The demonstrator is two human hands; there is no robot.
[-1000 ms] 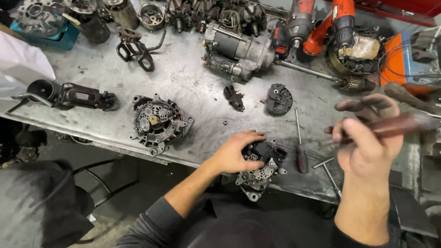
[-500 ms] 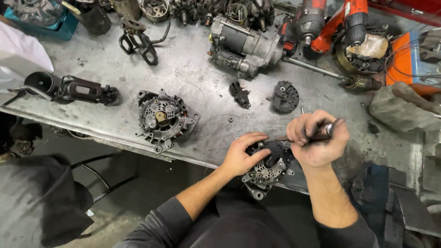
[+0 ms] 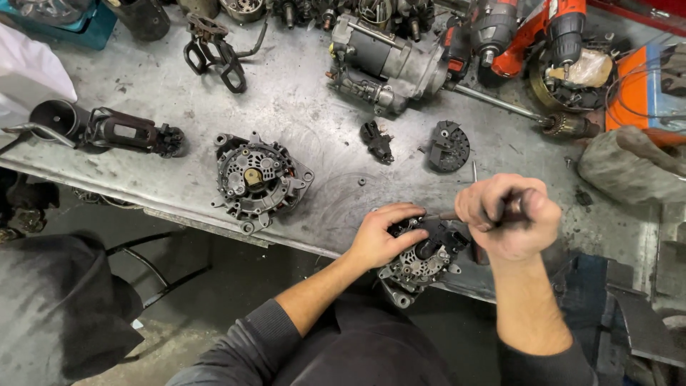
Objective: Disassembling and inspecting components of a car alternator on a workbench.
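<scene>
Since the earlier frame our right hand (image 3: 509,218) has come in from out wide and now sits just beside the alternator (image 3: 421,257), fist closed around a dark-handled screwdriver (image 3: 511,207). Its shaft (image 3: 449,215) points left into the black rear cover.

Head view (the only one we have): our left hand (image 3: 382,234) is clamped on top of the alternator, fingers curled over the housing. The unit sits at the near edge of the tabletop (image 3: 300,107), partly overhanging it.

Risks as we see them:
- Overhang. If we push hard on the screwdriver, the alternator could tip or slide off the edge; only our left hand restrains it.
- Tip slip. The shaft runs right past our left fingers (image 3: 411,211), so a cam-out would likely drive it into them.
- Tip contact is hidden behind the hands, so we can't tell whether it is seated in a screw.
- Loose black parts (image 3: 449,146) lie behind, and a second alternator (image 3: 257,180) sits well apart to the left; any small screw we drop there is easily lost.
</scene>
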